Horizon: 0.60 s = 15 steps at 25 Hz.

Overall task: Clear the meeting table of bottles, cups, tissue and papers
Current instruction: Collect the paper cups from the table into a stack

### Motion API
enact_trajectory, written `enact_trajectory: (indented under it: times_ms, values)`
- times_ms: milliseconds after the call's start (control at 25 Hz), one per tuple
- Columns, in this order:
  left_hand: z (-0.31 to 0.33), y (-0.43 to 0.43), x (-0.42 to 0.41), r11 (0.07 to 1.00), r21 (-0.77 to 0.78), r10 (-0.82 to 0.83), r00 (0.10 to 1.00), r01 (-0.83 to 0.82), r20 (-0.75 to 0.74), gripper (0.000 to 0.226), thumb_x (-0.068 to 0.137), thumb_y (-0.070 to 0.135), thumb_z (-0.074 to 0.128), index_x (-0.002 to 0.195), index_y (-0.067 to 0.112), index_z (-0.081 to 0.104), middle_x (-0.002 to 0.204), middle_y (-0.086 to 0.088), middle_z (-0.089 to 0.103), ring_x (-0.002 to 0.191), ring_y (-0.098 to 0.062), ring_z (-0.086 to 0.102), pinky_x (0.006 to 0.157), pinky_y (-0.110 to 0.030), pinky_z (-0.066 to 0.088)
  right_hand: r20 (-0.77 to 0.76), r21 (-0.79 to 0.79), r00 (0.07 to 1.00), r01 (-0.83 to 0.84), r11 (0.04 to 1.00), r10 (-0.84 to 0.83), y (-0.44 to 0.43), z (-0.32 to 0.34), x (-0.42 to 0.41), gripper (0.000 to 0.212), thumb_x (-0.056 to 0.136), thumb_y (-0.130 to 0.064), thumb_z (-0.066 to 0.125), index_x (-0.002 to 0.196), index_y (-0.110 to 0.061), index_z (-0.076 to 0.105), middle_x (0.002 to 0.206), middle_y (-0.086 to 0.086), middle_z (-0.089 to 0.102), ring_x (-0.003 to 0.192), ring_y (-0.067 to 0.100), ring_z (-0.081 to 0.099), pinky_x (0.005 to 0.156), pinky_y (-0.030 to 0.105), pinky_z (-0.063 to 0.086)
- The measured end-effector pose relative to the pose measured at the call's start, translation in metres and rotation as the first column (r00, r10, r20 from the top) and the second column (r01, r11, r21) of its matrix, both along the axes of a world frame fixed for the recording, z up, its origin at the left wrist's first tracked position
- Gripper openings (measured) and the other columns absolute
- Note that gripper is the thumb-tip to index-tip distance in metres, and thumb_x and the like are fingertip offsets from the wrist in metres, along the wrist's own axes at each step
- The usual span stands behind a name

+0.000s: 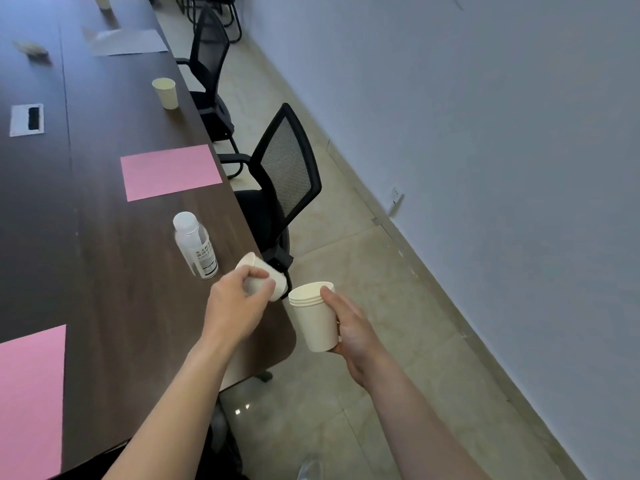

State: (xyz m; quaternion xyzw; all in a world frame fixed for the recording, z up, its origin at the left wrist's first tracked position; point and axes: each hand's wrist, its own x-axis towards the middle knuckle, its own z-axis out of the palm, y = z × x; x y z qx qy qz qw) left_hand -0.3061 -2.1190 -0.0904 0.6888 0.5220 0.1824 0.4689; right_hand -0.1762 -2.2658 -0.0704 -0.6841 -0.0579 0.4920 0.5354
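Several nested paper cups [317, 317] stand upright in the right hand [355, 329], whose fingers wrap the stack out past the table [104, 265] edge, above the floor. Just beside it, the left hand [237, 306] grips a single cup [265, 273] tipped on its side over the table corner. A clear bottle [195, 245] stands near that hand. Farther along lie a pink sheet [169, 171], another cup [166, 93], a white paper [128, 41] and a crumpled tissue [33, 50]. A black chair [287, 171] sits alongside.

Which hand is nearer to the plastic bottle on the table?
Left. The left hand, gripping a cup, is beside the bottle; the right hand holds stacked cups beyond the table.
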Motion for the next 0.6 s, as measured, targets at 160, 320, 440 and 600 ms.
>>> enact_trajectory:
  times_ms: [160,320,440,600]
  values:
    - [0.054,-0.022,0.016,0.992,0.121,-0.068,0.953,0.033,0.297,0.011,0.091,0.022,0.075,0.081,0.023,0.07,0.071,0.008,0.064,0.059,-0.01,0.049,0.057,-0.025,0.043,0.036,-0.001,0.999,-0.017,1.0,0.017,-0.016,0.007,0.008,0.037,0.099,-0.055,0.061,0.119,-0.026,0.073,0.113,0.002,0.079,0.097,0.017,0.071,0.081,0.04,0.057]
    - [0.069,-0.055,0.025,0.968,0.135,-0.246,0.891,0.209,0.381,0.024,0.087,0.026,0.079,0.073,0.017,0.062,0.061,0.007,0.053,0.055,-0.009,0.042,0.054,-0.024,0.037,0.069,0.041,0.997,-0.023,0.999,0.021,-0.034,0.018,0.013,0.042,0.098,-0.061,0.059,0.122,-0.03,0.074,0.117,0.003,0.079,0.1,0.017,0.073,0.082,0.04,0.057]
    - [0.067,-0.067,0.028,0.962,0.142,-0.271,0.86,0.232,0.432,0.035,0.081,0.044,0.073,0.069,0.018,0.052,0.062,0.009,0.047,0.06,-0.011,0.039,0.058,-0.033,0.035,0.098,0.044,0.995,-0.026,0.999,0.022,-0.046,0.023,0.016,0.045,0.096,-0.063,0.06,0.121,-0.029,0.074,0.117,0.004,0.079,0.101,0.018,0.073,0.081,0.039,0.057]
    - [0.066,-0.087,0.036,0.903,0.194,-0.43,0.81,0.384,0.399,0.049,0.088,0.051,0.068,0.068,0.013,0.044,0.063,-0.007,0.041,0.064,-0.017,0.037,0.062,-0.038,0.034,0.127,0.051,0.991,-0.047,0.998,0.04,-0.059,0.034,0.018,0.042,0.099,-0.061,0.057,0.117,-0.029,0.076,0.113,0.002,0.08,0.095,0.015,0.074,0.071,0.033,0.058]
